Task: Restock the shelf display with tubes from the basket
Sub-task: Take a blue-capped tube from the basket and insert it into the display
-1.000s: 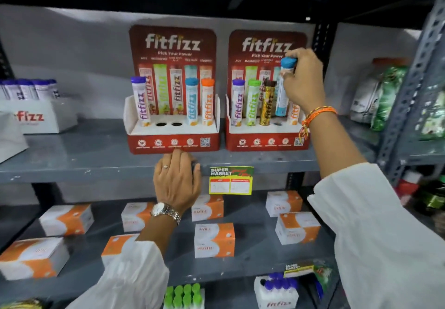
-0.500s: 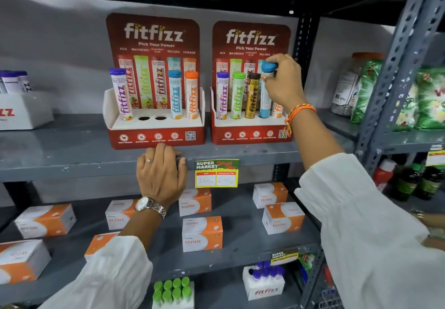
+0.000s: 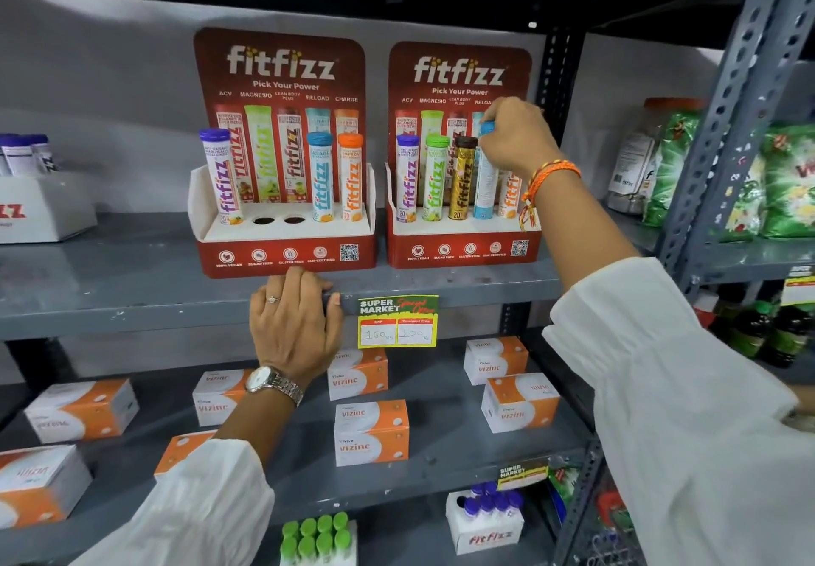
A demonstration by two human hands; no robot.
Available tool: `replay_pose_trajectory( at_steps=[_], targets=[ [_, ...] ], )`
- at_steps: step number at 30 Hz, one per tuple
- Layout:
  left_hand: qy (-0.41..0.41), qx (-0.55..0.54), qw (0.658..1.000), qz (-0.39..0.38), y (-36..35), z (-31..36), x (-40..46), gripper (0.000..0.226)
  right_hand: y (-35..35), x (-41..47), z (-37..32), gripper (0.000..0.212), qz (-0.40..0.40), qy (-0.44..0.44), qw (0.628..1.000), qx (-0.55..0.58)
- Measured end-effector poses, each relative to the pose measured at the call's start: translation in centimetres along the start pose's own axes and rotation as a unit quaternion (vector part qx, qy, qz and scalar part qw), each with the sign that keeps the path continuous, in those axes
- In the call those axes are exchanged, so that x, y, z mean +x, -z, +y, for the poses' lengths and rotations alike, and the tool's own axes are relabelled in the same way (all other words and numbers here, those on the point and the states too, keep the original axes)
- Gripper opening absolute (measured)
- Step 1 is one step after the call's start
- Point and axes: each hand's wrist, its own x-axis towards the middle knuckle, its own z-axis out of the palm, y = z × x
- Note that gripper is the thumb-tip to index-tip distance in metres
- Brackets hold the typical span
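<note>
On cardboard display (image 3: 463, 239), right hand (image 3: 516, 138) grips cylindrical tube (image 3: 485, 186).

one view only, from a wide-angle camera on the person's head, so nothing is shared with a second angle. it faces straight into a grey metal shelf (image 3: 132, 296) at close range, tilted slightly down: two red display stands (image 3: 282, 252) sit near eye level in the upper middle, a lower shelf of orange-and-white boxes (image 3: 370, 433) fills the bottom half. both sleeves enter from the bottom corners. the wide lens bends the upright post (image 3: 723, 124) at the right edge.
</note>
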Motion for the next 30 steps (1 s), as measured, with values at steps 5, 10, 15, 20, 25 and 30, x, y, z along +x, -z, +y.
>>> replay_pose_trajectory(
  at_steps=[5, 10, 15, 20, 25, 30],
  targets=[
    [-0.01, 0.004, 1.0, -0.001, -0.2, -0.2, -0.1, 0.028, 1.1, 0.7, -0.5, 0.015, -0.059, -0.008, 0.998, -0.006],
    [-0.01, 0.005, 1.0, 0.01, -0.1, -0.1, -0.1, 0.028, 1.5, 1.5, -0.5, 0.028, -0.047, -0.007, 0.999, -0.009],
    [-0.009, 0.002, 1.0, 0.006, -0.1, -0.2, -0.2, 0.027, 1.8, 1.6, -0.5, 0.038, -0.03, -0.011, 0.999, -0.038],
    [-0.003, 0.002, 1.0, 0.002, -0.1, -0.1, -0.2, 0.028, 2.0, 1.4, -0.5, 0.021, -0.046, -0.005, 0.997, -0.06],
    [-0.002, 0.001, 1.0, 0.001, 0.0, -0.1, -0.3, 0.028, 2.6, 1.3, -0.5, 0.032, -0.066, 0.002, 0.997, -0.038],
    [-0.006, -0.001, 1.0, 0.002, -0.1, -0.2, -0.2, 0.027, 2.7, 1.2, -0.3, 0.036, -0.055, 0.007, 0.998, -0.032]
  ],
)
